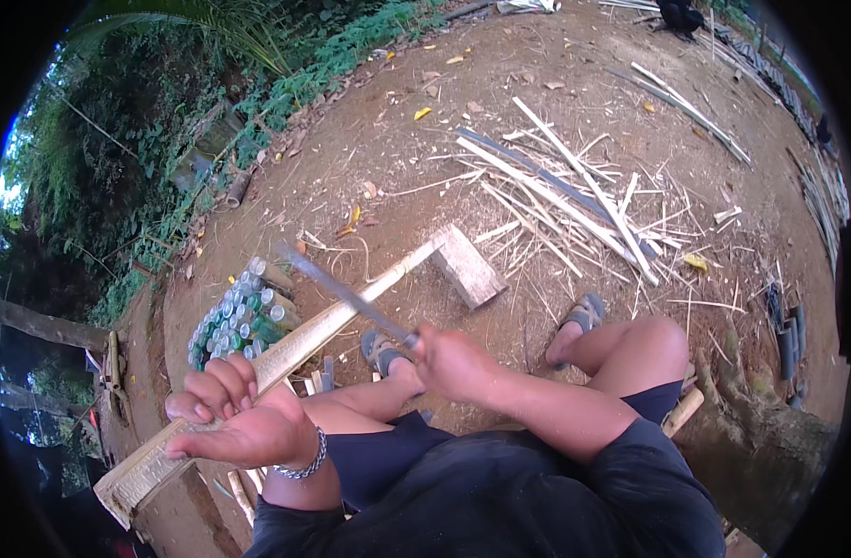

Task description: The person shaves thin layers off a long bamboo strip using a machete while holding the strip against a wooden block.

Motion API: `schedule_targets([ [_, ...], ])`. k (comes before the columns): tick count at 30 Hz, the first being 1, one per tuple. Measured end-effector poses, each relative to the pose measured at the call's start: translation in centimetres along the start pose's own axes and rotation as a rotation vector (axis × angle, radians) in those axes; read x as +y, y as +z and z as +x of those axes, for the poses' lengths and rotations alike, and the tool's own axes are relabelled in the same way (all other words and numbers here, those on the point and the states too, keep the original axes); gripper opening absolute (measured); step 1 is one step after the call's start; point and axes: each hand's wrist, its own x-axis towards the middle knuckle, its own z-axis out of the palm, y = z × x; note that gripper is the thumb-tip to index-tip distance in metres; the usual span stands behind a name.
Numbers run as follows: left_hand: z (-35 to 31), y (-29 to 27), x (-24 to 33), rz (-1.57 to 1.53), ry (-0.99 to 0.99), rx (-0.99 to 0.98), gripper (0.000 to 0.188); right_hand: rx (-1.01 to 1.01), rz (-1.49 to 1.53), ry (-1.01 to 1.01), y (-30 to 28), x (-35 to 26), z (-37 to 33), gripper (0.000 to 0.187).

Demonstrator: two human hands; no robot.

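Note:
My left hand (249,418), with a chain bracelet at the wrist, is closed around a long pale wooden shaft (305,335), the thumb lying along its top. The shaft widens into a thick, rough end (146,479) at the lower left and narrows away from me. Its far tip meets a rectangular wooden block (467,265); I cannot tell whether the two are joined. In my right hand (453,363) is a knife, its handle mostly hidden by the fingers. The long grey blade (337,288), slightly blurred, points to the far left and crosses over the shaft.
Clear and green bottles (244,312) are heaped left of my sandalled feet. A pile of split strips (556,191) lies ahead on the dirt, with more strips (691,112) at the far right. A tree trunk (760,446) stands close on my right; thick plants (146,139) border the left.

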Motion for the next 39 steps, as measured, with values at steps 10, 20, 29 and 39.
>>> schedule_targets([
  [10, 0.3, -0.5, -0.3, -0.016, 0.013, -0.025, 0.052, 0.19, 0.052, 0.048, 1.7, 4.5, 3.7, 0.029],
  [20, 0.4, -0.1, 0.1, -0.063, -0.017, -0.119, 0.047, 0.132, -0.099, 0.215, 0.6, 10.6, 8.0, 0.022],
  [29, 2.5, 0.1, -1.9, -0.061, -0.073, -0.186, 0.043, 0.014, -0.028, 0.388, 1.0, 20.8, 12.2, 0.024],
  [39, 6.6, -0.3, -3.3, -0.045, -0.129, -0.282, 0.043, -0.059, 0.065, 0.486, 2.4, 25.5, 16.5, 0.029],
])
